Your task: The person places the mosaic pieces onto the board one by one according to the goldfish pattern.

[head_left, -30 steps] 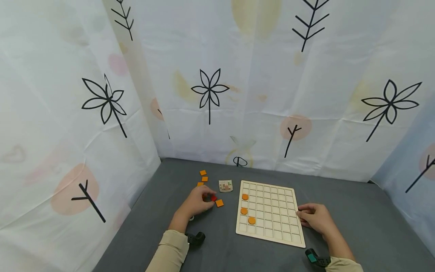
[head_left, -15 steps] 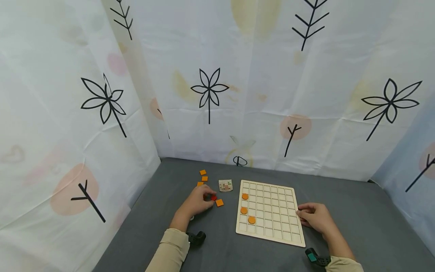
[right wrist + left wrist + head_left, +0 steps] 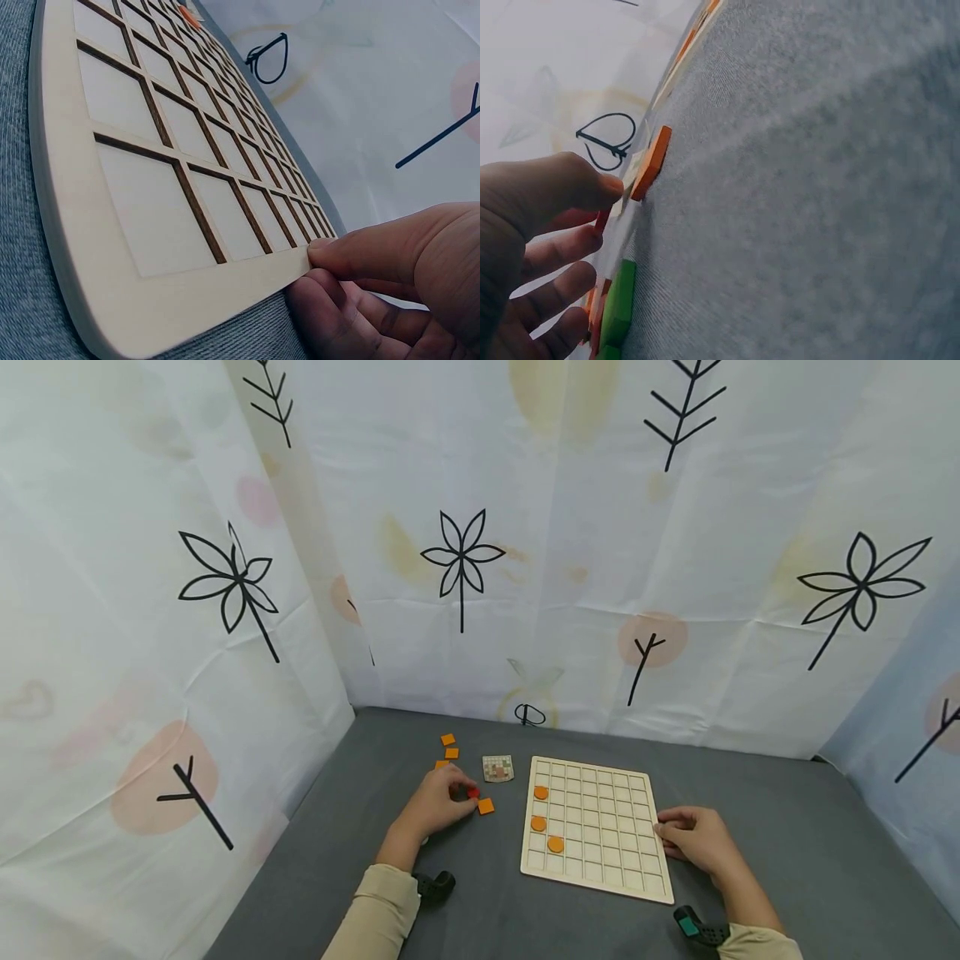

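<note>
My left hand point(image 3: 437, 800) pinches a small red piece point(image 3: 473, 792) between thumb and index finger, low over the table; the other fingers hang apart in the left wrist view. Right at the fingertips lies an orange square tile point(image 3: 486, 806). A light wooden grid board point(image 3: 611, 860) lies to the right, with three orange discs on its left side, one of them a disc point(image 3: 556, 844) nearest the front. My right hand point(image 3: 697, 839) grips the board's right edge, the thumb on the rim point(image 3: 225, 296) and the curled fingers beside and below it.
Beyond the left hand lie several orange tiles point(image 3: 452, 753) and a small printed grid card point(image 3: 498, 768). A green piece point(image 3: 619, 304) shows below the left fingers in the left wrist view. Patterned white cloth point(image 3: 465, 677) hangs behind the grey table.
My left hand has shifted slightly to the right with the red piece, and the orange tile beside it has slid a little the same way. My right hand stays at the board's edge.
</note>
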Demonstrator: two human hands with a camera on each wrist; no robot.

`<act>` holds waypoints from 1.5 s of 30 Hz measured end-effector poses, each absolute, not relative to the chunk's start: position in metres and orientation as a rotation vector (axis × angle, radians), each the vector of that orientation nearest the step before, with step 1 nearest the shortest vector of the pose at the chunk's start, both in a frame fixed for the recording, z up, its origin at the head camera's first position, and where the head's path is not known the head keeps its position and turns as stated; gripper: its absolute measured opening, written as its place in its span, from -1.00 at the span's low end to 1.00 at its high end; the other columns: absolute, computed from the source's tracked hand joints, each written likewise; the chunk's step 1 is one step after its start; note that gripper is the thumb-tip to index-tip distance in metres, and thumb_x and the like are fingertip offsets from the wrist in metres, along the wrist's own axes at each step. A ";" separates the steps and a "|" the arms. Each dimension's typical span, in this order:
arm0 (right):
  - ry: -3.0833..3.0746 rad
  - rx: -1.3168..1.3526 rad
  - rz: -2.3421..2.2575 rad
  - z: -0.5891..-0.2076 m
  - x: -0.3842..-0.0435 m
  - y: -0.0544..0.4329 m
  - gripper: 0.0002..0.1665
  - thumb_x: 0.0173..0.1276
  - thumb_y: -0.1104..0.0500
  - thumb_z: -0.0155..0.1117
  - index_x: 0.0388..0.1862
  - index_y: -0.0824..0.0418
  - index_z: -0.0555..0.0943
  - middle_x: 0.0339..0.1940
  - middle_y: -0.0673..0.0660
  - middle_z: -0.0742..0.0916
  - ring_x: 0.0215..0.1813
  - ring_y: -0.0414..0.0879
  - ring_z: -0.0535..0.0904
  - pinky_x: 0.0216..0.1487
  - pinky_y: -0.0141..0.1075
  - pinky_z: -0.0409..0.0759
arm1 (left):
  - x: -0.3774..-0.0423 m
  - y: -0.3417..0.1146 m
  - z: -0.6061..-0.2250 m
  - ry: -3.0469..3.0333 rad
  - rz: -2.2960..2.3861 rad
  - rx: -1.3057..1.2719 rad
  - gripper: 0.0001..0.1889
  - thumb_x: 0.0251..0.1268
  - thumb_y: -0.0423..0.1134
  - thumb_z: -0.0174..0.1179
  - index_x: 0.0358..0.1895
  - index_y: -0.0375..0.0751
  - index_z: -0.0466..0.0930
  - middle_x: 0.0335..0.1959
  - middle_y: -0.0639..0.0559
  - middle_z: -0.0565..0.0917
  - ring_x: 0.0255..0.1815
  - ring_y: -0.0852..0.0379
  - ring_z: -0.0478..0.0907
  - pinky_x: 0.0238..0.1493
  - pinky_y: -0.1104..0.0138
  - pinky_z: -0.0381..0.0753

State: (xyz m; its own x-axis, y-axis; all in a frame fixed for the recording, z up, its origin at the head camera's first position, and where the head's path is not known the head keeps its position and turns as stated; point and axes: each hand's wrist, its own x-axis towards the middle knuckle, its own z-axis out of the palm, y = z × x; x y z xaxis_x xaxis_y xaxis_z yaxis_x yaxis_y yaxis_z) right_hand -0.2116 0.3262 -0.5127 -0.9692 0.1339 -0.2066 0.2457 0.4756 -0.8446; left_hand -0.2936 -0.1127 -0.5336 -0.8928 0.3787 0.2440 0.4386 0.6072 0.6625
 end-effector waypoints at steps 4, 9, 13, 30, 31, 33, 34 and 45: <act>2.602 0.335 -1.517 -0.513 -0.211 0.327 -0.56 0.52 0.30 0.31 0.24 0.59 0.59 -0.16 0.25 0.77 -0.25 -0.13 0.75 -0.23 -0.25 0.80 | -0.289 -0.104 -0.528 -2.701 -1.195 -0.698 -0.83 0.31 -0.28 0.49 -0.07 -0.15 0.86 -0.15 0.01 0.70 -0.24 0.07 0.54 -0.18 0.27 0.56; 2.604 0.341 -1.512 -0.513 -0.210 0.326 -0.56 0.52 0.30 0.31 0.23 0.59 0.59 -0.17 0.26 0.77 -0.26 -0.12 0.75 -0.23 -0.24 0.80 | -0.281 -0.086 -0.523 -2.674 -1.298 -0.753 -0.80 0.33 -0.24 0.49 -0.04 -0.17 0.85 -0.12 0.02 0.70 -0.17 0.03 0.62 -0.08 0.20 0.68; 2.605 0.341 -1.514 -0.513 -0.209 0.325 -0.56 0.52 0.30 0.31 0.23 0.60 0.58 -0.16 0.26 0.77 -0.25 -0.12 0.76 -0.23 -0.24 0.80 | -0.277 -0.067 -0.522 -2.648 -1.371 -0.821 -0.78 0.34 -0.22 0.48 -0.01 -0.18 0.85 0.02 -0.09 0.73 -0.03 -0.10 0.67 -0.02 0.13 0.72; 2.608 0.332 -1.510 -0.515 -0.210 0.326 -0.56 0.52 0.29 0.31 0.23 0.59 0.59 -0.16 0.26 0.77 -0.25 -0.13 0.76 -0.23 -0.25 0.80 | -0.250 0.010 -0.536 -2.626 -1.403 -1.167 -0.82 0.39 -0.17 0.46 -0.03 -0.09 0.84 -0.11 0.11 0.74 -0.26 0.29 0.54 -0.19 0.52 0.57; 2.609 0.332 -1.507 -0.515 -0.210 0.327 -0.56 0.52 0.29 0.31 0.23 0.59 0.59 -0.16 0.26 0.77 -0.25 -0.13 0.76 -0.23 -0.24 0.80 | -0.249 0.012 -0.536 -2.630 -1.403 -1.175 -0.82 0.39 -0.17 0.46 -0.04 -0.09 0.84 -0.11 0.11 0.73 -0.25 0.30 0.53 -0.18 0.52 0.57; 2.611 0.331 -1.504 -0.515 -0.211 0.328 -0.55 0.52 0.29 0.32 0.23 0.59 0.59 -0.16 0.26 0.77 -0.25 -0.13 0.76 -0.23 -0.24 0.80 | -0.247 0.017 -0.538 -2.640 -1.380 -1.190 -0.82 0.38 -0.16 0.46 -0.04 -0.09 0.85 -0.11 0.13 0.71 -0.22 0.34 0.53 -0.14 0.54 0.57; 2.612 0.329 -1.504 -0.515 -0.212 0.328 -0.55 0.52 0.29 0.32 0.23 0.59 0.59 -0.16 0.26 0.77 -0.25 -0.12 0.76 -0.23 -0.24 0.80 | -0.246 0.018 -0.539 -2.648 -1.357 -1.193 -0.82 0.38 -0.15 0.46 -0.04 -0.09 0.85 -0.11 0.15 0.70 -0.21 0.37 0.52 -0.12 0.54 0.56; 2.606 0.322 -1.524 -0.515 -0.212 0.329 -0.57 0.51 0.30 0.32 0.22 0.58 0.59 -0.17 0.25 0.77 -0.25 -0.12 0.76 -0.23 -0.24 0.80 | -0.243 0.022 -0.541 -2.670 -1.178 -1.201 -0.82 0.33 -0.11 0.50 -0.07 -0.02 0.87 -0.15 0.22 0.72 -0.21 0.46 0.50 -0.11 0.58 0.51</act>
State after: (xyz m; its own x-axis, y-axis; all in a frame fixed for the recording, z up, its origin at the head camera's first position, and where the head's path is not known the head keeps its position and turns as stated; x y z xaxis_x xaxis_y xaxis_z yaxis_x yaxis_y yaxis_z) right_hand -0.2116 0.3288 -0.5149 -0.9720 0.1284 -0.1968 0.2344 0.4750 -0.8482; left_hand -0.2429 0.0221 -0.5409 -0.7103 0.6491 0.2724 0.6387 0.4317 0.6370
